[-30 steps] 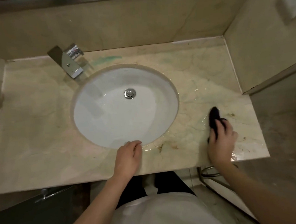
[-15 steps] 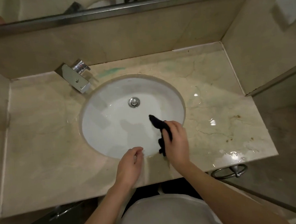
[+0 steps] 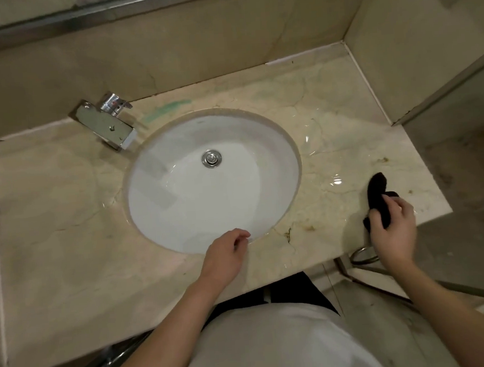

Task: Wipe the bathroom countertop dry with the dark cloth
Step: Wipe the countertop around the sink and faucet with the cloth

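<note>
Right hand [image 3: 392,227] at the near right corner of the counter [image 3: 54,213], back of hand up, fingers curled round the dark cloth [image 3: 378,199], gripping it bunched. One end of the cloth sticks out past the knuckles toward the wall, a smaller bit pokes out on the thumb side. Cloth sits on or just above the counter near its front edge; cannot tell if it touches. Forearm runs in from the lower right.

Left hand [image 3: 225,254] rests on the counter at the front rim of the sink [image 3: 163,217], fingers loosely curled, tips at the rim edge, holding nothing. Forearm comes up from bottom centre.

Sink is a white oval bowl set under the counter, metal drain [image 3: 211,158] toward its back; no objects in it. Chrome tap [image 3: 105,124] at the back left of the bowl.

Wet glints on the counter right of the sink, between bowl and cloth. Green smear [image 3: 167,110] behind the bowl. Brown stains near the front right. Metal ring [image 3: 362,255] hangs below the counter's right end.
</note>
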`<control>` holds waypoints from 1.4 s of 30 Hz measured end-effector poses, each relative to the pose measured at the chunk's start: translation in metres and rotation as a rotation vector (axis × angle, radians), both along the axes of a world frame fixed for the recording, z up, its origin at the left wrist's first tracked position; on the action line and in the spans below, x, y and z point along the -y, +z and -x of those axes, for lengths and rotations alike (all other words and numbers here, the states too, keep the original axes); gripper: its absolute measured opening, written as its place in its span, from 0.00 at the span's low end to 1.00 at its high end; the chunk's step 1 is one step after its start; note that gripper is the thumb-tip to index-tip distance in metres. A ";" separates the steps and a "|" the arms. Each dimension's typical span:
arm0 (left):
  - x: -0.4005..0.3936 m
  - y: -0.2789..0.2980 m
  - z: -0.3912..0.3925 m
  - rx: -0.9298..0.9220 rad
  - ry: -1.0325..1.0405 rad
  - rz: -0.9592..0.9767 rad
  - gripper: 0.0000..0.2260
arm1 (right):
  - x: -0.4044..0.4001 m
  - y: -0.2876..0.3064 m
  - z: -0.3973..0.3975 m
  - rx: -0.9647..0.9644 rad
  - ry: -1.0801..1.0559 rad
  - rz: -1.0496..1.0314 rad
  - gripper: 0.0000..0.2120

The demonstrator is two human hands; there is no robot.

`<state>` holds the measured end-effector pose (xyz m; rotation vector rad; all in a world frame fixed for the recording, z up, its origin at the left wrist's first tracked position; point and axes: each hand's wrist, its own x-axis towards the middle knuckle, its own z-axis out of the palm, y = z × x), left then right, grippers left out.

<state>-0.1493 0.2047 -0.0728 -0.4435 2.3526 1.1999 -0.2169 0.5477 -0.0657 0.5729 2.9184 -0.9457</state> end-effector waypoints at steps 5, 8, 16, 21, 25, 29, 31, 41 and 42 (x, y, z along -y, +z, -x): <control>0.005 -0.001 -0.002 -0.003 -0.009 0.019 0.10 | 0.078 -0.012 -0.044 -0.054 0.035 0.010 0.19; 0.004 -0.001 -0.003 -0.011 0.029 0.012 0.10 | 0.142 -0.008 -0.062 -0.027 0.110 0.104 0.20; 0.014 0.011 0.005 -0.029 0.104 0.000 0.11 | 0.237 0.009 -0.028 0.065 0.230 0.356 0.15; 0.017 0.016 0.006 -0.046 0.137 -0.059 0.09 | 0.169 0.036 -0.026 -0.145 0.132 0.386 0.14; 0.011 0.014 0.007 -0.049 0.108 -0.080 0.09 | 0.081 0.039 -0.025 -0.106 -0.002 0.198 0.16; 0.004 0.012 0.008 -0.025 0.064 -0.065 0.09 | 0.057 0.011 -0.034 -0.018 -0.054 0.054 0.19; 0.003 0.010 0.007 -0.023 0.043 -0.046 0.09 | 0.077 -0.001 -0.042 -0.030 0.023 0.010 0.19; 0.012 0.014 -0.006 -0.007 0.003 0.035 0.12 | 0.211 0.001 -0.038 0.010 0.427 0.293 0.13; 0.012 0.014 -0.007 -0.011 0.011 0.036 0.12 | 0.208 0.005 -0.035 -0.003 0.455 0.314 0.12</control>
